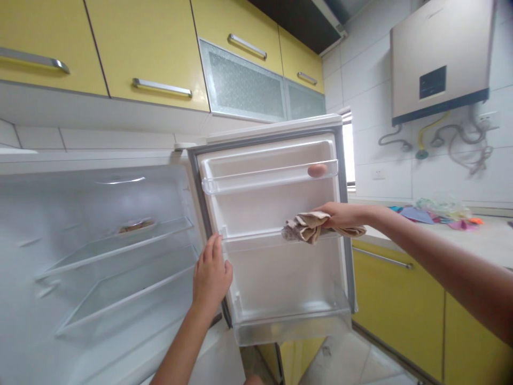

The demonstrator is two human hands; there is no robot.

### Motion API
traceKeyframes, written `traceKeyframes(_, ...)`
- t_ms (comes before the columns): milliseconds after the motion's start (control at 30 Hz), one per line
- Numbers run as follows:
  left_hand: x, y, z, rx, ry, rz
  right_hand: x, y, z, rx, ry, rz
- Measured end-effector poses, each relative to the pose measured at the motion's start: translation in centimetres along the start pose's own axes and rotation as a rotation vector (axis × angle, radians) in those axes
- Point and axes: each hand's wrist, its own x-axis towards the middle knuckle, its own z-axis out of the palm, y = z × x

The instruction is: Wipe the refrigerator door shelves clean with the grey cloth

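Observation:
My right hand (340, 215) is closed around a folded beige cloth (306, 227), held at the middle door shelf (256, 243) of the open fridge door (280, 208). Part of the cloth hangs out behind the hand. At the hinge side of the door, my left hand (212, 275) rests by the left end of that same shelf, its fingers stretched upward and the thumb apart. An egg (317, 170) lies in the clear top door shelf (264, 182), above the cloth. A deeper clear bin (292, 326) forms the bottom of the door.
To the left, the fridge interior has glass shelves (132, 291); a packaged item (137, 225) sits on the upper one. Yellow wall cabinets (148, 43) hang above. On the right are a water heater (441, 64) and a counter with colourful cloths and plastic bags (441, 211).

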Motion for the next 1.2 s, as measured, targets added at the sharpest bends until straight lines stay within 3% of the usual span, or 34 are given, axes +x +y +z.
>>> traceKeyframes(100, 0.0, -0.1, 0.2, -0.027, -0.007, 0.007, 0.8, -0.7, -0.9, -0.239, 0.108, -0.082)
traceKeyframes(233, -0.2, -0.3, 0.4, -0.033, 0.007, 0.008, 2.4, -2.6, -0.7, -0.565, 0.453, -0.289)
traceKeyframes(300, -0.3, -0.4, 0.4, -0.043, 0.015, 0.009, 3.0, -2.9, -0.1, -0.636, 0.549, -0.439)
traceKeyframes(367, -0.4, -0.5, 0.5, -0.061, 0.018, 0.009, 3.2, -2.7, 0.6, -0.656, 0.509, -0.493)
traceKeyframes(400, -0.4, -0.6, 0.5, -0.074, 0.018, 0.010, 3.3, -2.3, 0.8, -0.647, 0.442, -0.454)
traceKeyframes(533, -0.3, -0.7, 0.7, -0.142, 0.018, 0.022, 3.4, -0.3, 0.8, -0.485, 0.095, 0.006)
traceKeyframes(633, -0.2, -0.7, 0.7, -0.203, 0.015, 0.016, 4.4, 0.3, 0.4, -0.393, -0.042, 0.161)
traceKeyframes(767, -0.3, -0.8, 0.8, -0.276, -0.011, -0.001, 6.6, -0.9, 0.8, -0.319, -0.075, 0.163)
traceKeyframes(933, 0.7, -0.4, -0.2, -0.252, -0.018, -0.002, 9.6, -4.4, 2.4, -0.186, -0.049, 0.097)
traceKeyframes(1067, 4.0, 2.3, -2.6, -0.253, -0.036, 0.009, 12.5, -7.4, 3.7, -0.075, -0.003, -0.015)
traceKeyframes(1200, 8.8, 5.4, -4.3, -0.272, -0.191, 0.195, 15.7, -9.3, 4.5, 0.118, 0.040, -0.093)
